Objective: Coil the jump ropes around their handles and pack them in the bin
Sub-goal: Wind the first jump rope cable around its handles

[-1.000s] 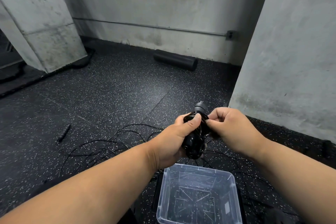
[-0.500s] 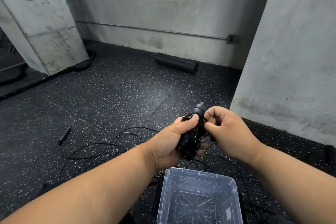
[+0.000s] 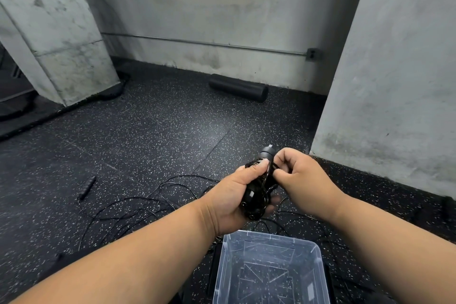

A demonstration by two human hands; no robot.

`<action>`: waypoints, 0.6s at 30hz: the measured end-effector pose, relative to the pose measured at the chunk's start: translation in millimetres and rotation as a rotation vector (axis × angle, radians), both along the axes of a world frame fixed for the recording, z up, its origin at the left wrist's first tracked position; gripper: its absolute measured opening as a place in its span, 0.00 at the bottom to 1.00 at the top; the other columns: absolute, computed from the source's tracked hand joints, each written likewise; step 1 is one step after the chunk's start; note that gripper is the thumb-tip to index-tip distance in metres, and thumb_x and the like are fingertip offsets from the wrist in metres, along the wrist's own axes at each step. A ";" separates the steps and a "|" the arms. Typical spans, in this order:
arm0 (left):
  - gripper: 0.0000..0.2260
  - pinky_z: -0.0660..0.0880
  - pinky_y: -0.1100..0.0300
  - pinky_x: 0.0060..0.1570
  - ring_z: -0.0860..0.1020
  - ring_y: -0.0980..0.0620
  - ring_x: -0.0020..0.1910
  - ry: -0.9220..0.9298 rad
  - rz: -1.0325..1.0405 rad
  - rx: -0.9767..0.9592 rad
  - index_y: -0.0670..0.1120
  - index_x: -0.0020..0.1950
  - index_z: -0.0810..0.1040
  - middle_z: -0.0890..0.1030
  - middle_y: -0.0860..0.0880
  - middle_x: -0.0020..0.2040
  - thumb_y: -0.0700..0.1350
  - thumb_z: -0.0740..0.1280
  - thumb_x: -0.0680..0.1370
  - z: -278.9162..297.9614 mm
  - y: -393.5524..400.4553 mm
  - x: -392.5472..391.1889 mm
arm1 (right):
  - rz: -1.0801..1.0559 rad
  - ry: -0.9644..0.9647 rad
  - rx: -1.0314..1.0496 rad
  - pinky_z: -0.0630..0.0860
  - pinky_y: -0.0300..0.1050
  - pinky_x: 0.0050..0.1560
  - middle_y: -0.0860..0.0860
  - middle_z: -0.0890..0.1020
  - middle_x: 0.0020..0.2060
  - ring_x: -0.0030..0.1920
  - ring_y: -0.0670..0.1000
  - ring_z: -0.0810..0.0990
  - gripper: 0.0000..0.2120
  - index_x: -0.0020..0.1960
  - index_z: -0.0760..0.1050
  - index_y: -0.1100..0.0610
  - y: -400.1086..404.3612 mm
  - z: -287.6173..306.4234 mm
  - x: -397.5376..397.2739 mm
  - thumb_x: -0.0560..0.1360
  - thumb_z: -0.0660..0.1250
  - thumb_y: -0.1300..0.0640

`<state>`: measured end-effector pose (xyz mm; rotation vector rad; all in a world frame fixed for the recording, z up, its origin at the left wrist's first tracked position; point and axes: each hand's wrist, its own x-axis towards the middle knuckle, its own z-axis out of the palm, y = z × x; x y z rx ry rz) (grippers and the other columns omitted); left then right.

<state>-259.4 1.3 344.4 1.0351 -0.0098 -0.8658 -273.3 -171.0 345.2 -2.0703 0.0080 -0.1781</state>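
Rope-wrapped handles point(image 3: 259, 187) stood tilted in the left hand point(image 3: 234, 195), its fingers curled round the lower half, thumb pressed on the coils. The right hand point(image 3: 303, 175) pinched the rope just beside the upper end. The clear bin point(image 3: 270, 269) sat on the floor below them, loose rope point(image 3: 138, 201) lying beyond its far edge.
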 end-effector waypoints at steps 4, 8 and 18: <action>0.20 0.81 0.59 0.35 0.82 0.47 0.42 0.010 -0.050 0.000 0.48 0.61 0.85 0.85 0.47 0.51 0.60 0.72 0.77 -1.9 -0.2 -2.5 | 0.042 0.035 0.070 0.66 0.46 0.31 0.45 0.69 0.27 0.29 0.47 0.65 0.08 0.40 0.73 0.59 -3.0 3.4 -1.8 0.75 0.69 0.67; 0.35 0.83 0.55 0.34 0.85 0.44 0.41 -0.054 -0.010 0.057 0.40 0.77 0.69 0.86 0.44 0.51 0.51 0.75 0.73 -1.9 1.6 -0.1 | 0.073 0.033 0.127 0.69 0.46 0.31 0.48 0.70 0.28 0.30 0.47 0.67 0.06 0.41 0.76 0.59 -5.4 8.2 -4.2 0.75 0.68 0.67; 0.25 0.84 0.55 0.40 0.85 0.45 0.43 -0.091 -0.115 0.050 0.41 0.70 0.74 0.85 0.42 0.52 0.49 0.71 0.75 8.9 13.6 7.0 | 0.225 0.167 0.335 0.76 0.39 0.30 0.52 0.84 0.34 0.32 0.47 0.80 0.15 0.45 0.85 0.51 -20.3 14.1 -4.3 0.81 0.66 0.66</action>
